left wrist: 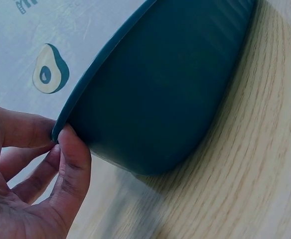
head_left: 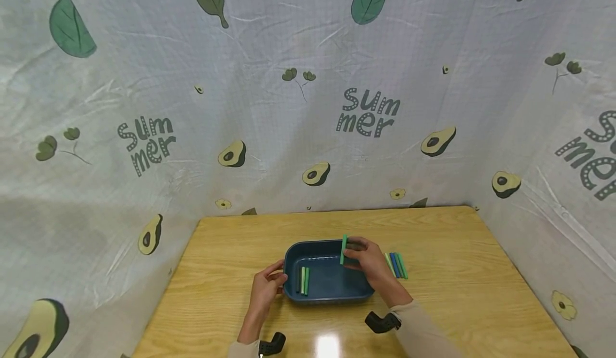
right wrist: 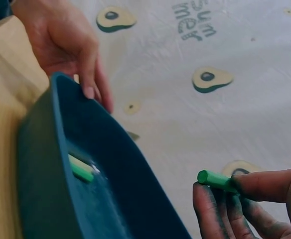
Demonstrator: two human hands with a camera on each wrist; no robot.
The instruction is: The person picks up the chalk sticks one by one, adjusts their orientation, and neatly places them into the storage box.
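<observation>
A: We have the right hand (head_left: 368, 261) pinching a green stick (head_left: 343, 249), held upright over the far right part of the blue tray (head_left: 327, 296).

B: And our left hand (head_left: 267, 287) grips the tray's left rim, fingers curled on the edge. The tray sits mid-bench, toward the near edge.

A: Two more green sticks (head_left: 304, 280) lie inside, by the left wall. A small row of sticks (head_left: 397, 265) waits on the bench (head_left: 457, 272), just right of the tray.

B: Risk, as we judge it: the pinch is light, so the stick could slip and land outside the rim. Our fingers look smudged too.

A: Any writing? Only "Summer" on the backdrop (head_left: 368, 112), with avocados. Nothing readable on the sticks.
</observation>
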